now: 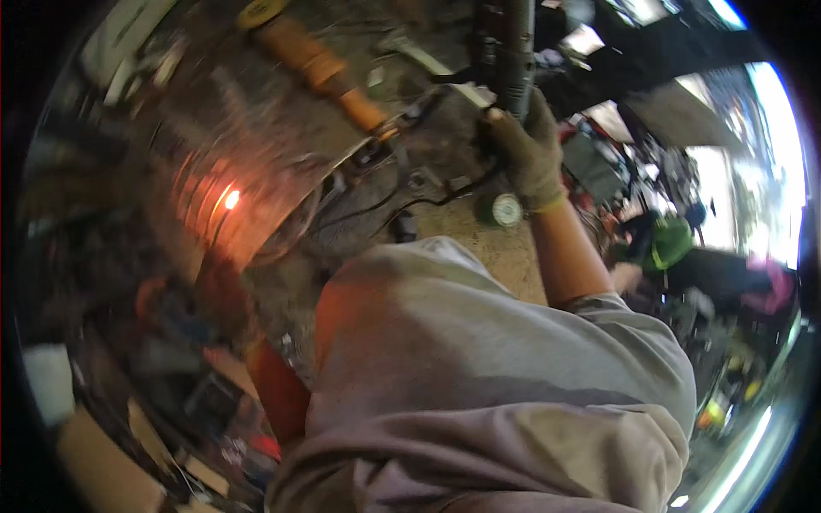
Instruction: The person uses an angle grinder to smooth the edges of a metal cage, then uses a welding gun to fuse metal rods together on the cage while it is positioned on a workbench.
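Observation:
My right hand (530, 150), in a grey work glove, is closed around a dark upright cylindrical tool body (516, 43) near the top of the view. My bare forearm runs down from it to my grey shirt (479, 376), which fills the lower middle. My left hand is hidden; only an orange-lit shape (280, 389) shows beside the shirt, and I cannot tell what it is. A black cable (428, 201) trails below the tool across the bench.
A curved shiny metal sheet (231, 162) lies to the left with a bright orange glowing spot (231, 199) on it. An orange power tool (316, 60) rests beyond it. A small round green object (505, 209) sits by my wrist. Another person in green (667, 244) is at the right.

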`<control>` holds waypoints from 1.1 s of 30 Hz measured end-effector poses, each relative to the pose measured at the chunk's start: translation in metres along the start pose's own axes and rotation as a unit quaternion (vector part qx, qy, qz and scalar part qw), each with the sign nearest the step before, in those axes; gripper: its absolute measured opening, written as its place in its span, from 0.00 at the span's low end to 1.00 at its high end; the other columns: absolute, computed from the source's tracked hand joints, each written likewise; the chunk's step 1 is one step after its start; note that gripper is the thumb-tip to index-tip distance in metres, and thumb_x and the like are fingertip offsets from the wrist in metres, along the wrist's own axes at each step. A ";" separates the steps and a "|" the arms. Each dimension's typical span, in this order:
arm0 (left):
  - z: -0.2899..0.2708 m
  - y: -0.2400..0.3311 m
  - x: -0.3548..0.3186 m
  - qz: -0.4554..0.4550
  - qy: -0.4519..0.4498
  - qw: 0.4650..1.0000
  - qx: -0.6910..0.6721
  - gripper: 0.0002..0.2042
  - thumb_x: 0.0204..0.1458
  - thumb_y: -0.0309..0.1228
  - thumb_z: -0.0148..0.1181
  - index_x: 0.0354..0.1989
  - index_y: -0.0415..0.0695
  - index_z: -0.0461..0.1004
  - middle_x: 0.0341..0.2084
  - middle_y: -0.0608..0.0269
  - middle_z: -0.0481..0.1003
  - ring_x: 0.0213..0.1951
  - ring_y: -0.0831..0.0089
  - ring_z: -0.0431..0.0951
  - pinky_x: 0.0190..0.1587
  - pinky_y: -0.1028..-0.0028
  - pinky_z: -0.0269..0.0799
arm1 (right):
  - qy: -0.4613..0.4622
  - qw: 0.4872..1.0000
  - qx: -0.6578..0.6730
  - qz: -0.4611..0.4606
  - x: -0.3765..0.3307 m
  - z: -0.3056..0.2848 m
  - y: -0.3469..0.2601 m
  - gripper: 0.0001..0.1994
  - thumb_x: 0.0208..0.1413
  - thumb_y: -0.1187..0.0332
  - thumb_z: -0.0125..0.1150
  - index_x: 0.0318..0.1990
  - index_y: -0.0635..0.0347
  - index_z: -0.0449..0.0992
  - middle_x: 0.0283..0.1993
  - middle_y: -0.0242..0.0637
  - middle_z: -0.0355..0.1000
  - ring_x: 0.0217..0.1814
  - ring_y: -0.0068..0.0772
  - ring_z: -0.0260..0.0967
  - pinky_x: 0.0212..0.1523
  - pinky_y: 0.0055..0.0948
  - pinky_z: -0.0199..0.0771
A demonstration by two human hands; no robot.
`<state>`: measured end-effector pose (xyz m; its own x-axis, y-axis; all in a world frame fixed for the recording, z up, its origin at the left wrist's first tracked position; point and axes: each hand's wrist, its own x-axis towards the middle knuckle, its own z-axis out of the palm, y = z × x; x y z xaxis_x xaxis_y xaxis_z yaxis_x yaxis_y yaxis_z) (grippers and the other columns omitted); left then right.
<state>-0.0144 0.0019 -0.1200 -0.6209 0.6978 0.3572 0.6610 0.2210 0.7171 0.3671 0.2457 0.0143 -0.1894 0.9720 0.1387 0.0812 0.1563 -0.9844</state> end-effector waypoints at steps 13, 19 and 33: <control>-0.006 -0.090 -0.010 -0.157 -0.029 0.980 0.115 0.25 0.65 0.45 0.49 0.57 0.34 0.73 0.43 0.45 0.78 0.41 0.56 0.79 0.46 0.62 0.74 | 0.420 0.875 -0.211 -0.115 0.139 -0.166 0.070 0.26 0.55 0.51 0.62 0.52 0.63 0.74 0.48 0.51 0.77 0.53 0.55 0.74 0.56 0.45 0.70; 0.004 -0.015 -0.006 -0.038 -0.033 0.999 -0.001 0.26 0.64 0.49 0.47 0.45 0.33 0.77 0.33 0.51 0.79 0.35 0.60 0.77 0.40 0.64 0.72 | 0.401 0.857 -0.313 -0.076 0.183 -0.147 0.093 0.23 0.57 0.54 0.60 0.54 0.60 0.75 0.49 0.48 0.77 0.53 0.51 0.74 0.54 0.44 0.71; 0.003 0.019 -0.005 -0.083 0.016 0.995 0.044 0.16 0.61 0.41 0.57 0.45 0.39 0.80 0.33 0.56 0.80 0.34 0.70 0.80 0.37 0.69 0.74 | 0.318 0.823 -0.471 0.010 0.163 -0.133 0.103 0.28 0.47 0.54 0.65 0.54 0.64 0.76 0.53 0.53 0.76 0.58 0.57 0.72 0.61 0.47 0.70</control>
<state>0.0021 0.0044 -0.1100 -0.7365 0.6255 0.2576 0.5815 0.3909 0.7134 0.4743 0.4439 -0.0496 0.3478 0.8239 0.4475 0.8568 -0.0855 -0.5085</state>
